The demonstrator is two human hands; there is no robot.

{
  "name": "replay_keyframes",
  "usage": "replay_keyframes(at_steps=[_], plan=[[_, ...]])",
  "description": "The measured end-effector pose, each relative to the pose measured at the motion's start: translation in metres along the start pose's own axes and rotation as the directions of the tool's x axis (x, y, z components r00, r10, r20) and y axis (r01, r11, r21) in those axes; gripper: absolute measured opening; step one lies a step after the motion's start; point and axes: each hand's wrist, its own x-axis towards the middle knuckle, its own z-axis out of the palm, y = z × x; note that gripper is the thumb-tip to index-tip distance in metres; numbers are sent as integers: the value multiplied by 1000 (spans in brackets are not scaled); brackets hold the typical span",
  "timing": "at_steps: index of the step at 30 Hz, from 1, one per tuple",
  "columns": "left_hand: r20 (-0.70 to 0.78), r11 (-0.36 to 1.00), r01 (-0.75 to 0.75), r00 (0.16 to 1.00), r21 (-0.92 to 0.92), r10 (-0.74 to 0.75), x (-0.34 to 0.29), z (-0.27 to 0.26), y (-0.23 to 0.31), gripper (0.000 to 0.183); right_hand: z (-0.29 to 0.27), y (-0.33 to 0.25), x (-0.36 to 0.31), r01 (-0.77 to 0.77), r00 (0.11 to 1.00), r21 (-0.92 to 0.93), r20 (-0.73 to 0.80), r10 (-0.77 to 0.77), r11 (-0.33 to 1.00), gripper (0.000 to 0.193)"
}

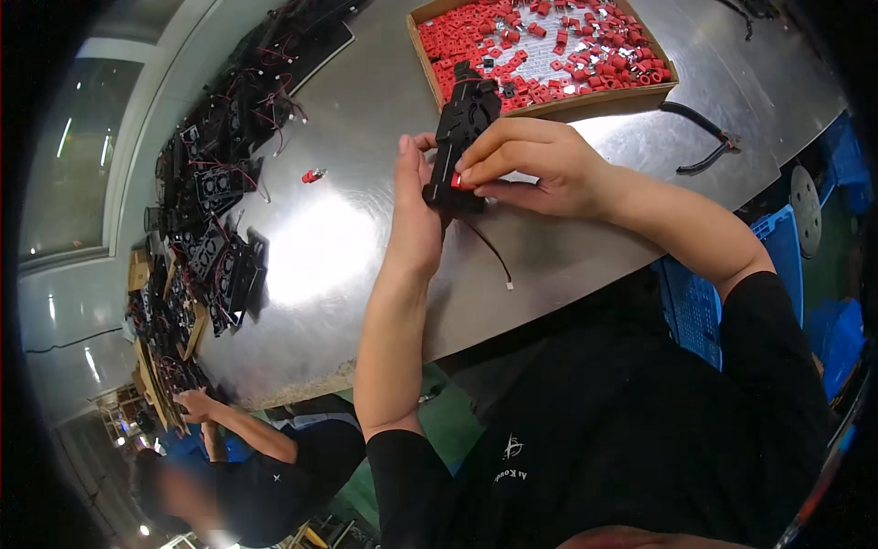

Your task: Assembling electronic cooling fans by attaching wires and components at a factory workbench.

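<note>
Cable trailing from beneath black housing, held above metal table in left hand; small red piece at the housing's near end, pinched by right hand; farther, loose red part; then shallow box of red parts.

Left hand: room leftward, box ahead

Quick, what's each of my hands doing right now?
Left hand: closed, holding the long black plastic unit.
Right hand: touching the small red plastic piece on that unit; grip unclear.
</note>
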Motion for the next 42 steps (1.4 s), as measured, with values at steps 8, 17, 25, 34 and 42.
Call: replay_keyframes(at_steps=[8, 17, 25, 34, 42], plan=[[-42, 991, -132, 990, -13, 131, 6, 0, -14, 68, 5, 0, -5, -4, 1000, -62, 0, 4, 998, 29], [54, 989, -144, 988, 16, 143, -3, 5, -11, 66, 7, 0, -8, 7, 999, -114, -40, -12, 993, 32], [184, 924, -308, 945, 227, 270, 5, -1, -10, 68, 3, 0, -10, -128, 990, -280, 18, 138, 952, 32], [308, 340, -603, 720, 722, 622, 13, -8, -11, 65, -28, 2, 0, 214, 967, -292, 195, -161, 932, 27], [544, -13, -586, 743, 810, 390, 16, -8, -19, 74, -55, 10, 10, -7, 946, -379, 297, 129, 925, 62]])
